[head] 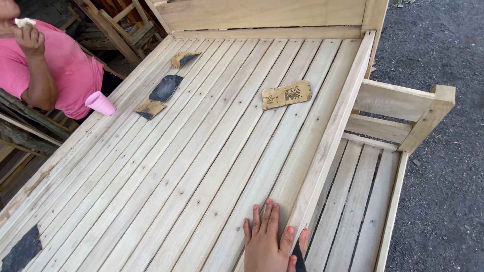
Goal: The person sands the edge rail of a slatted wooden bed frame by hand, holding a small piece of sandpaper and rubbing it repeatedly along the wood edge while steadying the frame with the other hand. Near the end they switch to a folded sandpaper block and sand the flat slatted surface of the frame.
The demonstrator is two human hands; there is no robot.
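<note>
1. Four loose sandpaper pieces lie on the slatted bed frame [201, 151]. A dark scrap [20, 252] sits far left of the hand, and two folded pieces [160, 93] lie ahead and to its left, near a pink cup [100, 103].
2. A brown-backed sheet [286, 94] lies well ahead of the hand.
3. The left hand [266, 244] presses flat on the slats with its fingers spread. It pinches a dark sandpaper strip [298, 259] against the side rail [333, 136].
4. The right hand is out of view.
5. The slats look pale and smooth, probably largely sanded. The rail at the hand seems to be the part in progress.
</note>
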